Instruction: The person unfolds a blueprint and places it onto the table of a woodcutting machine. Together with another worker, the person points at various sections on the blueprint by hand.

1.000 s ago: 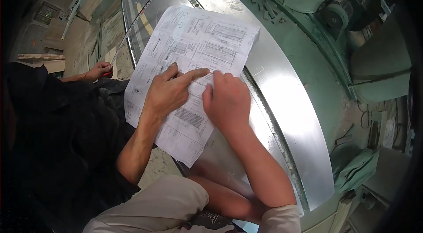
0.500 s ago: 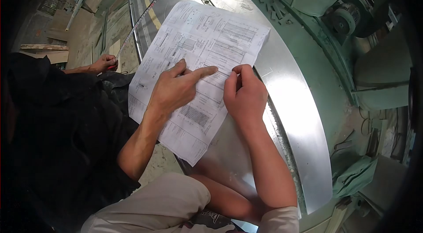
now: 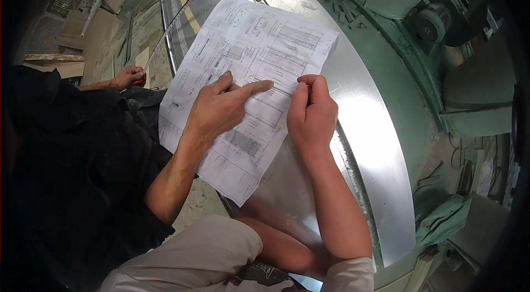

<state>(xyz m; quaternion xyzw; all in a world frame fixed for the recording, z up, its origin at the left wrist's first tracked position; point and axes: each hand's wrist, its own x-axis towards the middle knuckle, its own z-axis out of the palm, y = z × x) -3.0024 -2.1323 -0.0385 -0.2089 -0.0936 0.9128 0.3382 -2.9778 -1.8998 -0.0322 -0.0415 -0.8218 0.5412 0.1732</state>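
Note:
My right hand [image 3: 313,105] is loosely curled over the right edge of a printed drawing sheet [image 3: 221,98], thumb close to the bent index finger. Nothing shows between those fingers. My left forearm [image 3: 290,248] crosses low in front of me and goes under my right elbow, so my left hand is hidden. A co-worker's hand [image 3: 221,101] lies over the sheet, its index finger pointing at a line of the drawing. The paper, with its diagrams and tables, rests on a shiny metal panel [image 3: 381,148].
The co-worker in black holds a tape measure [image 3: 139,76] at the left, its blade [image 3: 185,7] reaching across the panel. A yellowish strip [image 3: 189,13] lies on the metal. Right of it are a motor [image 3: 433,22], small offcuts [image 3: 346,11] and a green cloth [image 3: 444,220].
My right hand has moved slightly right and up, its fingers farther from the pointing fingertip. The co-worker's hand stays on the same spot of the sheet.

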